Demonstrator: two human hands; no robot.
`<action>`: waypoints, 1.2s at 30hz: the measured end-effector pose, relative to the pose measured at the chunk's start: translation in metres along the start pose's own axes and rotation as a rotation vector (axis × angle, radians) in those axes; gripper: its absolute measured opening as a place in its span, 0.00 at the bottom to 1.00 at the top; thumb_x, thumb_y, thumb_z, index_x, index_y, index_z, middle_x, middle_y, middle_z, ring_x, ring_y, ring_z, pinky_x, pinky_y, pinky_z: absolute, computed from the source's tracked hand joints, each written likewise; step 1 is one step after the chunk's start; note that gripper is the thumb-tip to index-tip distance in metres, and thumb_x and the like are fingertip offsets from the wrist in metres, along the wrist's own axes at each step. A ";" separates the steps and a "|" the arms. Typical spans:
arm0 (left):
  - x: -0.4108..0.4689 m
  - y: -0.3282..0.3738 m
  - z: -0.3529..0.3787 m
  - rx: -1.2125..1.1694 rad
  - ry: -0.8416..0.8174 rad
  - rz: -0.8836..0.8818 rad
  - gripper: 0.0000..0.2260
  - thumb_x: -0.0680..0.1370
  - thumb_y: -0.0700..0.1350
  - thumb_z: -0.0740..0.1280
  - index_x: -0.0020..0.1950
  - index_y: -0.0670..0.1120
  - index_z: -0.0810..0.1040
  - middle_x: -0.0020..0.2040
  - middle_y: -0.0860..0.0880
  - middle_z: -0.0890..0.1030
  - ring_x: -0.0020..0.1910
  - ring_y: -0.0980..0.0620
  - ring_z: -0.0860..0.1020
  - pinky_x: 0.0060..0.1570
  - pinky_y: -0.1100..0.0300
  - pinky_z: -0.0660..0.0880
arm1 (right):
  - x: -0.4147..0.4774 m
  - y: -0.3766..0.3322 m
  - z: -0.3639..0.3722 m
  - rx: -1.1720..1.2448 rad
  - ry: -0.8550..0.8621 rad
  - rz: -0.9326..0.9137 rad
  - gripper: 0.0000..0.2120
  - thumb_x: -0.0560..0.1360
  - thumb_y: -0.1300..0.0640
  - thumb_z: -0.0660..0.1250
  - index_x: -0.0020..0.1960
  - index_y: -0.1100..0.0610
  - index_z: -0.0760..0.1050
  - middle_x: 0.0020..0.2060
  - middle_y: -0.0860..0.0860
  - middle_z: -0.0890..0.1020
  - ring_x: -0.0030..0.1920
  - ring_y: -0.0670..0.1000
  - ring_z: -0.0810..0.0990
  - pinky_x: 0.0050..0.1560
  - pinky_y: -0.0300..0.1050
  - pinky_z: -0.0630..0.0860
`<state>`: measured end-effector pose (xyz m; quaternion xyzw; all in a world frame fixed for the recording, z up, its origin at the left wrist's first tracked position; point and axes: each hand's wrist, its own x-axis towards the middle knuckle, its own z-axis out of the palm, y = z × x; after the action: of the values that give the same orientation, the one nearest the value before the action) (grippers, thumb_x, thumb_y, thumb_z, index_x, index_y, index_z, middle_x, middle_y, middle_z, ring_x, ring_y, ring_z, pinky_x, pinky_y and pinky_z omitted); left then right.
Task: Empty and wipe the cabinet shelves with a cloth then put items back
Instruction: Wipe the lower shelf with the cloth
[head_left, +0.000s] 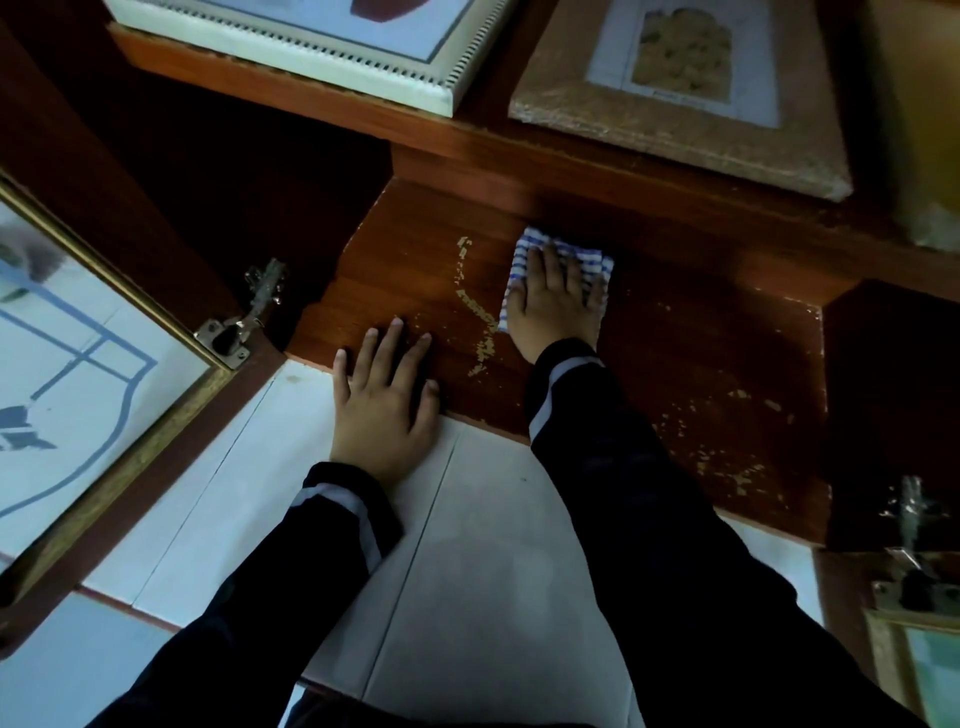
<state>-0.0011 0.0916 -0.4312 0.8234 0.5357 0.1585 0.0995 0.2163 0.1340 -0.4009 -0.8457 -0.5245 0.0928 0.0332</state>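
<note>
A bare brown wooden cabinet shelf (675, 364) with flaked varnish lies in front of me. My right hand (556, 306) presses flat on a folded white cloth with blue stripes (592, 260) near the shelf's back, fingers straight. Spread flat with its fingers apart, my left hand (384, 400) rests on the shelf's front edge and holds nothing. Both arms wear dark sleeves with a grey band.
The left cabinet door (88, 374) with glass and a gold frame stands open, hinge (234, 332) showing. The right door (914, 623) is open too. Two framed pictures, white (322, 52) and brown (675, 104), sit on the surface above. White floor tiles (467, 571) lie below.
</note>
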 end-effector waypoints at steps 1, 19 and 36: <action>0.000 0.000 0.000 -0.001 -0.003 0.000 0.28 0.79 0.59 0.47 0.78 0.54 0.64 0.80 0.48 0.58 0.80 0.46 0.53 0.76 0.46 0.40 | 0.002 -0.001 -0.002 0.000 -0.006 0.004 0.27 0.83 0.46 0.42 0.80 0.49 0.43 0.79 0.47 0.44 0.79 0.53 0.41 0.75 0.60 0.37; -0.001 0.000 0.003 -0.005 0.032 0.008 0.27 0.79 0.58 0.48 0.76 0.52 0.67 0.79 0.47 0.61 0.79 0.45 0.56 0.76 0.45 0.43 | -0.041 -0.014 0.010 -0.012 0.000 -0.109 0.27 0.82 0.45 0.43 0.80 0.48 0.44 0.79 0.46 0.43 0.78 0.51 0.40 0.76 0.60 0.39; -0.003 -0.004 0.004 0.022 0.033 0.003 0.29 0.79 0.60 0.46 0.77 0.52 0.65 0.80 0.47 0.60 0.79 0.45 0.54 0.76 0.43 0.42 | -0.070 -0.022 0.015 -0.013 0.001 -0.181 0.27 0.83 0.46 0.43 0.80 0.49 0.43 0.79 0.46 0.42 0.78 0.51 0.39 0.76 0.59 0.37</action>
<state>-0.0041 0.0903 -0.4366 0.8225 0.5377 0.1662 0.0815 0.1638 0.0811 -0.4034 -0.7950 -0.5995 0.0854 0.0361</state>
